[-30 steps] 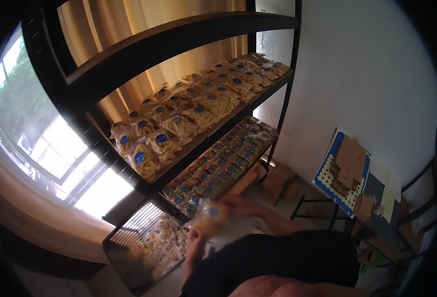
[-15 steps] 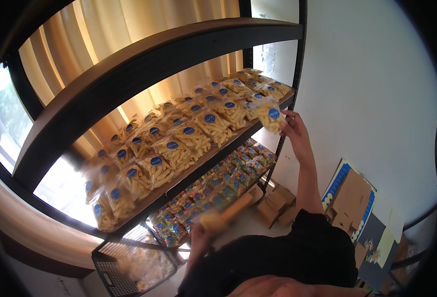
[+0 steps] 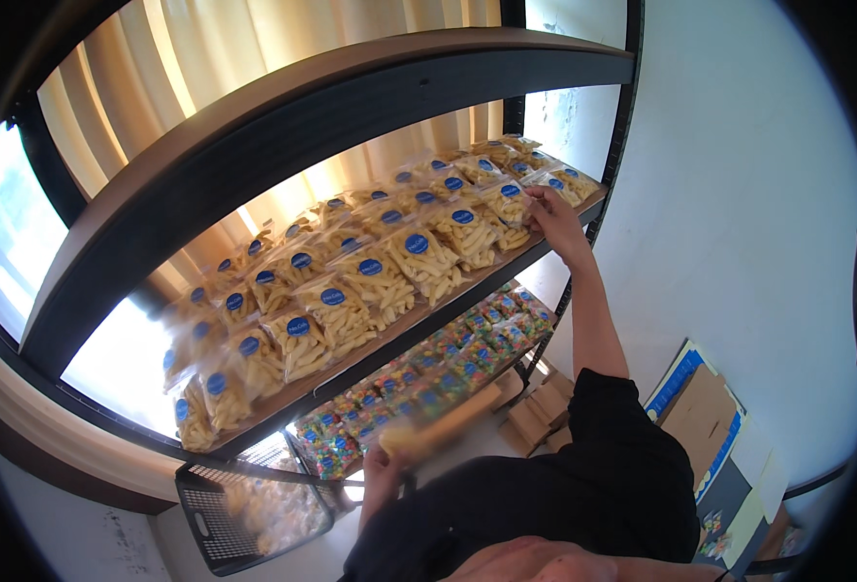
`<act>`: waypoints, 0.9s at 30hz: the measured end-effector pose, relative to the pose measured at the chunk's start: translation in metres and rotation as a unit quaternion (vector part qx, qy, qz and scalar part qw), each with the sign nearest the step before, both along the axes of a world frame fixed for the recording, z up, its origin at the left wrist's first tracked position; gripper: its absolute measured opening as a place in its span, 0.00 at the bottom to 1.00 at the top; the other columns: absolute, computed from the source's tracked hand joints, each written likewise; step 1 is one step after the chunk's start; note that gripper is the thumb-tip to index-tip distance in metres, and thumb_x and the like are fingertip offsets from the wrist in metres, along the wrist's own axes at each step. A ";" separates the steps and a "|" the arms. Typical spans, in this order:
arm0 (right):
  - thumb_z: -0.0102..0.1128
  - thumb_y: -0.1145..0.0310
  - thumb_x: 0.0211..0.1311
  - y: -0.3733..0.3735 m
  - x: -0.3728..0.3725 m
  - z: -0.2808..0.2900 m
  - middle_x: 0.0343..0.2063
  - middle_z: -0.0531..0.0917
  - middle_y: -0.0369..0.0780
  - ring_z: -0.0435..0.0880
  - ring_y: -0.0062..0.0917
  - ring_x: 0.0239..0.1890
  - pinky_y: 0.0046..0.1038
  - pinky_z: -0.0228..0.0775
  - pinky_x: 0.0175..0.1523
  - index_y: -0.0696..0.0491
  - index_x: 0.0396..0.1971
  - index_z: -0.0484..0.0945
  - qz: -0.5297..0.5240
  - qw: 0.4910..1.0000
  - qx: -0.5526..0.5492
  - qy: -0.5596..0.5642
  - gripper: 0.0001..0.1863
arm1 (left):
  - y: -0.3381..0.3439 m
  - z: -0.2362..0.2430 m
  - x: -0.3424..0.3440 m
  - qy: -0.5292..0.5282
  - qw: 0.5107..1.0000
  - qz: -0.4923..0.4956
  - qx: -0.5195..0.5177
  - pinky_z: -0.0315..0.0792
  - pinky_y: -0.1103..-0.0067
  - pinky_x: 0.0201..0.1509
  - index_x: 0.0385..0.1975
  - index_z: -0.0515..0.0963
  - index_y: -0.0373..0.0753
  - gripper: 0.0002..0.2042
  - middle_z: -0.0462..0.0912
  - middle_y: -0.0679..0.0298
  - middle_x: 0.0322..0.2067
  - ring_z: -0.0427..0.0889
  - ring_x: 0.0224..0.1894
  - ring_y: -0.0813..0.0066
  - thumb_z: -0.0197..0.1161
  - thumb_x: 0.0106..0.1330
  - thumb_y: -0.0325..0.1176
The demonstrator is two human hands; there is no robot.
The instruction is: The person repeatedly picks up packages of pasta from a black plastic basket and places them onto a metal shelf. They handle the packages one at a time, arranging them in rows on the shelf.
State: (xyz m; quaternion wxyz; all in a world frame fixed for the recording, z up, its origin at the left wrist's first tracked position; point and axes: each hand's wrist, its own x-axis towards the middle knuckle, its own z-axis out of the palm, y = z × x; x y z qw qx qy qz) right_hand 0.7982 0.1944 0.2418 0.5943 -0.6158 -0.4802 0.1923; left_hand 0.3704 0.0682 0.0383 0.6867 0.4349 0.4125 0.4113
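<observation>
At the right part of the upper shelf board (image 3: 351, 367), my right hand (image 3: 552, 221) pinches the edge of a clear bag of pale yellow snack sticks (image 3: 513, 215) with a round blue label. That bag stands upright at the front row, against other bags of snack sticks (image 3: 428, 264) filling the shelf. Lower down, my left hand (image 3: 382, 473) is closed around a blurred, pale yellow bag (image 3: 399, 441), held in front of the lower shelf. Its contents are too smeared to make out.
Bags of colourful snacks (image 3: 452, 364) cover the lower shelf. A black plastic crate (image 3: 195, 509) with more pale bags stands at the lower left. Cardboard boxes (image 3: 537, 415) lie on the floor; flat cardboard (image 3: 695, 417) leans by the white wall. A dark shelf beam (image 3: 351, 107) crosses overhead.
My right hand has moved left with its bag, from in front of the shelf's right end to the front row. My left hand stays low with its pale yellow bag.
</observation>
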 end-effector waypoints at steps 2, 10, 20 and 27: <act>0.58 0.63 0.65 0.001 0.000 0.000 0.34 0.80 0.37 0.79 0.17 0.32 0.20 0.72 0.38 0.58 0.48 0.75 -0.005 1.000 0.005 -0.005 0.17 | 0.004 -0.005 0.005 -0.002 1.000 -0.001 0.006 0.73 0.74 0.54 0.51 0.70 0.30 0.18 0.81 0.58 0.45 0.81 0.47 0.69 0.63 0.63 0.27; 0.55 0.61 0.68 0.003 -0.005 -0.012 0.35 0.78 0.35 0.77 0.17 0.35 0.21 0.70 0.41 0.57 0.48 0.76 0.049 0.998 0.026 -0.044 0.16 | 0.006 -0.006 0.031 -0.040 0.997 -0.058 0.034 0.73 0.74 0.54 0.49 0.72 0.29 0.15 0.80 0.57 0.46 0.80 0.47 0.70 0.62 0.64 0.26; 0.58 0.67 0.62 -0.021 -0.012 -0.004 0.39 0.74 0.41 0.74 0.27 0.35 0.28 0.69 0.43 0.55 0.48 0.78 -0.078 0.970 0.097 -0.208 0.16 | 0.016 0.038 0.066 0.028 0.991 -0.116 0.056 0.71 0.76 0.54 0.49 0.73 0.30 0.16 0.80 0.61 0.44 0.78 0.47 0.74 0.61 0.64 0.29; 0.61 0.68 0.60 -0.101 -0.068 -0.012 0.42 0.76 0.38 0.76 0.20 0.38 0.23 0.68 0.41 0.54 0.49 0.76 0.179 0.975 -0.041 -0.124 0.16 | 0.022 0.077 0.095 -0.033 0.991 -0.099 0.079 0.69 0.79 0.55 0.52 0.68 0.31 0.16 0.77 0.61 0.47 0.76 0.50 0.78 0.57 0.69 0.33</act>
